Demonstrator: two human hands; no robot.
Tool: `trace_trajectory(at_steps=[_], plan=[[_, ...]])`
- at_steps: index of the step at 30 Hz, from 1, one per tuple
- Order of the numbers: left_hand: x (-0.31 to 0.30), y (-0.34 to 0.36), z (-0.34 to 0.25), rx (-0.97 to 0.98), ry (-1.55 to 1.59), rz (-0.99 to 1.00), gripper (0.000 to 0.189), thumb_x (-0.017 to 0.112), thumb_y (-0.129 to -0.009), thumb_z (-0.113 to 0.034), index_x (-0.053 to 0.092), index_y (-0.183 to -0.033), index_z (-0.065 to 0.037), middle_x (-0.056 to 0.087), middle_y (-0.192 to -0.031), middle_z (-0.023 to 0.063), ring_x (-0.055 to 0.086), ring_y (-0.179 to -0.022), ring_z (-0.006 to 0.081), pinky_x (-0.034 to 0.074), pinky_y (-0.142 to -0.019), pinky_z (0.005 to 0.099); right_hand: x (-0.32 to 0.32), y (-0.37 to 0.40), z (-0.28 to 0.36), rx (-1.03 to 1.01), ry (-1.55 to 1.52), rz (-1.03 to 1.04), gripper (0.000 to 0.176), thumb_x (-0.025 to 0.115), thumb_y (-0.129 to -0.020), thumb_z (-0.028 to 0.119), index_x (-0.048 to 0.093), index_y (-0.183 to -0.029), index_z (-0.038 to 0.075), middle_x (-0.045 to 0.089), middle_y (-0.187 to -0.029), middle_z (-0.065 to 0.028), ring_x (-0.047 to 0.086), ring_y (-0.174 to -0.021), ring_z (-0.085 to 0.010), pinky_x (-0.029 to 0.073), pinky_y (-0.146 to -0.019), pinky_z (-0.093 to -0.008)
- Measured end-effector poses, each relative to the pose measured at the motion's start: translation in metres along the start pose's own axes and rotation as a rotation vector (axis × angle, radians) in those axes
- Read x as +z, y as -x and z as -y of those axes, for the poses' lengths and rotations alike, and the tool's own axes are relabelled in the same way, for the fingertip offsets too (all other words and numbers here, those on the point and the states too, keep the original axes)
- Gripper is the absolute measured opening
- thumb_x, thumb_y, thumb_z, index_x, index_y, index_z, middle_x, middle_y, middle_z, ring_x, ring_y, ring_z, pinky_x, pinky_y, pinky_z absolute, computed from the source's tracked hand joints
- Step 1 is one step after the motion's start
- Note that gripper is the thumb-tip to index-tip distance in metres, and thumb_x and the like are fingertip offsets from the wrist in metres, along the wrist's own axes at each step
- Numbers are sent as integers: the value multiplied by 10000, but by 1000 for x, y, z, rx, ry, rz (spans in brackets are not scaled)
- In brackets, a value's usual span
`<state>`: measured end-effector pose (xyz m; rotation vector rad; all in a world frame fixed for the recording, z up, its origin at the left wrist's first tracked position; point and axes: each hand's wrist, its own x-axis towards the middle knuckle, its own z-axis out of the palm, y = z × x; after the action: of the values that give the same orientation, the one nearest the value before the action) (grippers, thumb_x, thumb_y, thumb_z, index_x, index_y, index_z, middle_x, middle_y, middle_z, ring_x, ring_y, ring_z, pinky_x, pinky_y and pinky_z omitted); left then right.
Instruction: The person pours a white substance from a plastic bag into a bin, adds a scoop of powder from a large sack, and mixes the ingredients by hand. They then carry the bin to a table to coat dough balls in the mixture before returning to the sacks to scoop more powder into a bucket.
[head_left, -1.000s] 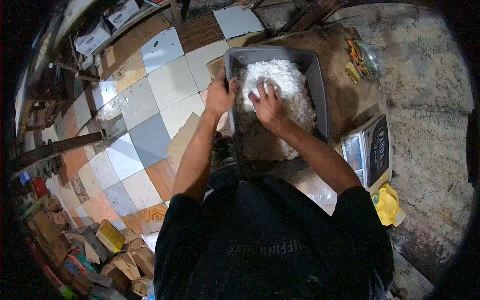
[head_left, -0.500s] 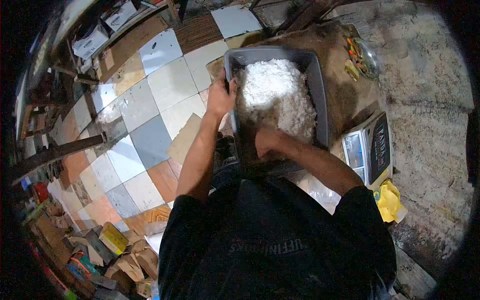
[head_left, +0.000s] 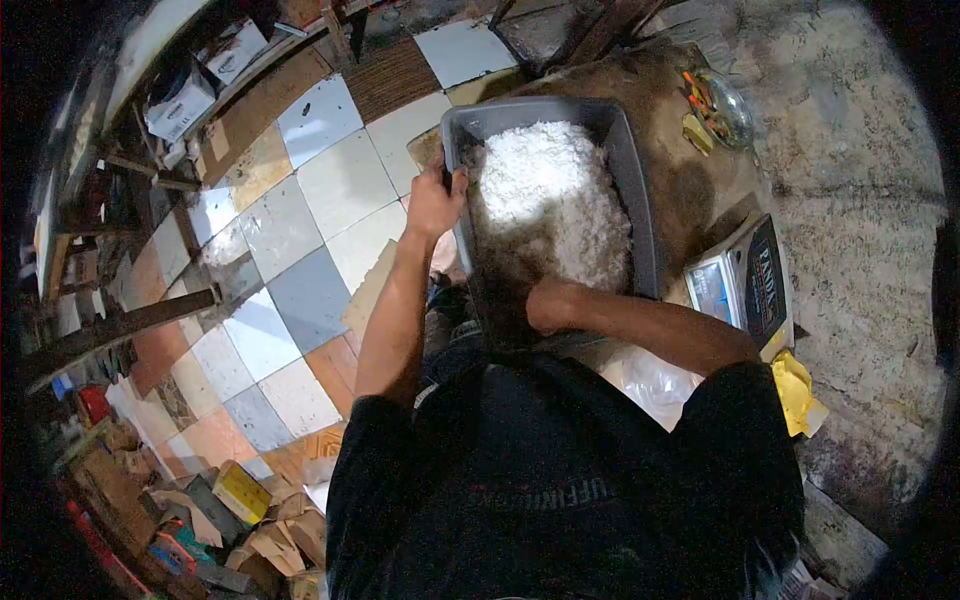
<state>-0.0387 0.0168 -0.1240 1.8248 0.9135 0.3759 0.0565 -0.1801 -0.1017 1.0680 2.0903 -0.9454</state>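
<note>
A deep grey plastic tub (head_left: pixel 643 215) holds a heap of white, crumbly powder (head_left: pixel 540 170), brightly lit at the far part and shaded nearer me. My left hand (head_left: pixel 437 203) is closed on the tub's left rim, with the thumb on top. Inside the near end of the tub is my right hand (head_left: pixel 553 304), low against the shadowed powder. Its fingers point down and left into the dark, so what they hold, if anything, is hidden.
Right of the tub stands a weighing scale (head_left: pixel 735 285) beside yellow wrapping (head_left: pixel 795 392). A clear bowl (head_left: pixel 728 115) with small colourful items sits farther back. A clear plastic bag (head_left: pixel 655 385) lies near my right forearm. Cardboard scraps (head_left: pixel 285 540) pile up at lower left.
My right hand has moved a little right and toward me within the tub. My left hand keeps its hold on the rim. The view has shifted slightly.
</note>
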Motion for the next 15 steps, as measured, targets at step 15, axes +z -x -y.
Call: trace_trajectory(at_steps=[15], plan=[[16,-6,26,248,134,-152,472,542,-826,-156,436,-1223,77,624,-777,219,625,-677,285,485,-659,350,-3,12,-30,381,-74,-250,236,629,-691,111,645,-871,-40,518,-1088,-254,515,-944,-364,449,-835,-540]])
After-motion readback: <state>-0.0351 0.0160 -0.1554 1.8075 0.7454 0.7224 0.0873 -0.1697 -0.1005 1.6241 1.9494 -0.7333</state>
